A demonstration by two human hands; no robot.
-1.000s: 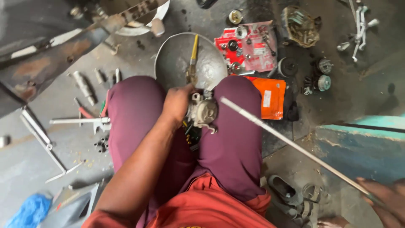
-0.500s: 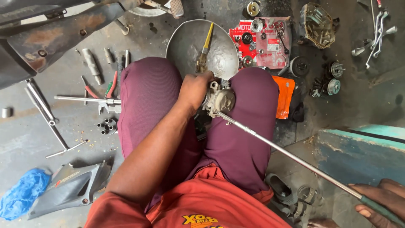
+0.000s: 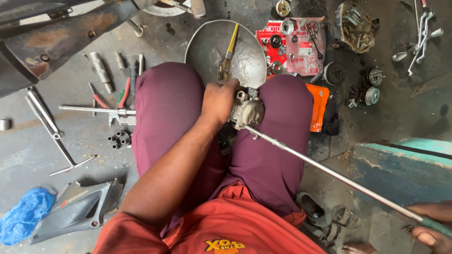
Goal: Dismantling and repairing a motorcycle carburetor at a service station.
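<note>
I sit with maroon-trousered knees apart. My left hand point(image 3: 217, 99) grips a small grey metal carburettor point(image 3: 248, 110) held between my knees. My right hand point(image 3: 431, 226), at the lower right edge, holds the green handle of a long thin screwdriver point(image 3: 329, 171). Its steel shaft runs up and left, and its tip meets the carburettor's underside. Just beyond my knees lies a round metal bowl point(image 3: 209, 49) with a yellow-handled brush point(image 3: 229, 51) in it.
On the concrete floor to the left lie a T-handle wrench point(image 3: 49, 131), red-handled pliers point(image 3: 101, 101), sockets and a grey plastic panel point(image 3: 77, 207) beside a blue rag point(image 3: 21, 214). A red parts packet point(image 3: 292, 44), an orange packet point(image 3: 320, 106) and small engine parts point(image 3: 367, 91) lie to the right.
The view has shifted a little. My left hand stays clamped on the carburettor and the screwdriver tip stays against it.
</note>
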